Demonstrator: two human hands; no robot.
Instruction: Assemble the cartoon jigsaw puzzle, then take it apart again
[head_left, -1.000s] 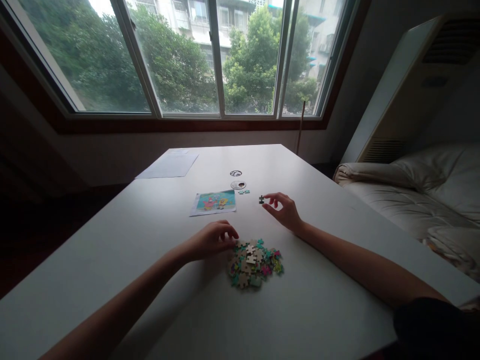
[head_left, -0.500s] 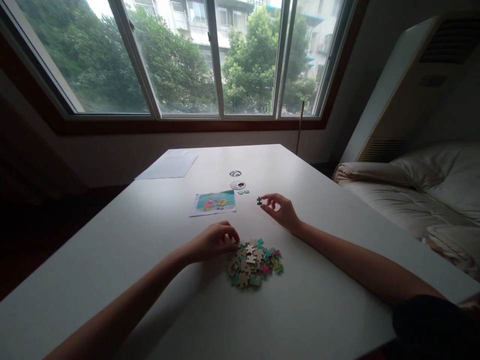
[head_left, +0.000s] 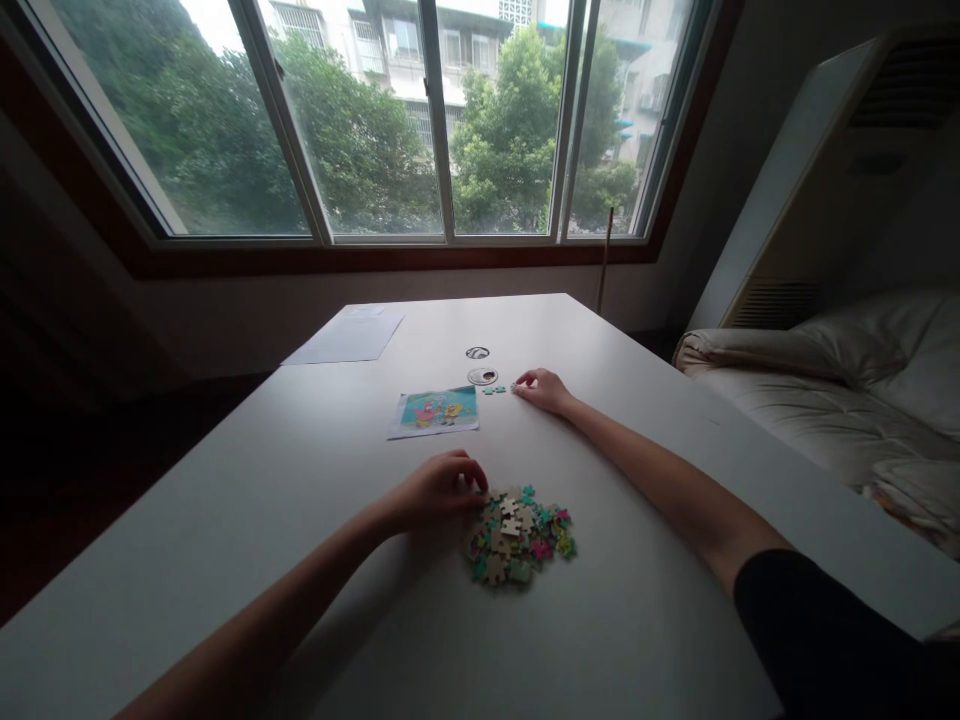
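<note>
On the white table [head_left: 645,620] lies a loose pile of jigsaw pieces [head_left: 517,530], some teal, pink or yellow, others plain beige side up. My left hand [head_left: 442,487] rests at the pile's left edge with curled fingers; its fingertips and thumb come together there, and what lies between them is hidden. Farther out, my right hand [head_left: 546,390] pinches a small puzzle piece [head_left: 515,388] between thumb and fingers. Just left of it lie joined or adjoining teal pieces [head_left: 494,390]. The colourful cartoon picture sheet [head_left: 439,410] lies flat beyond my left hand.
Two round dark-rimmed marks or discs [head_left: 482,377] are on the table beyond the pieces. A paper sheet [head_left: 349,338] lies at the far left corner. To the right stands a pale padded sofa [head_left: 810,370]; a window [head_left: 390,120] is behind the table.
My right hand has moved away from me with the puzzle piece, close beside the teal pieces. My left hand stays at the pile's edge. The view has shifted slightly.
</note>
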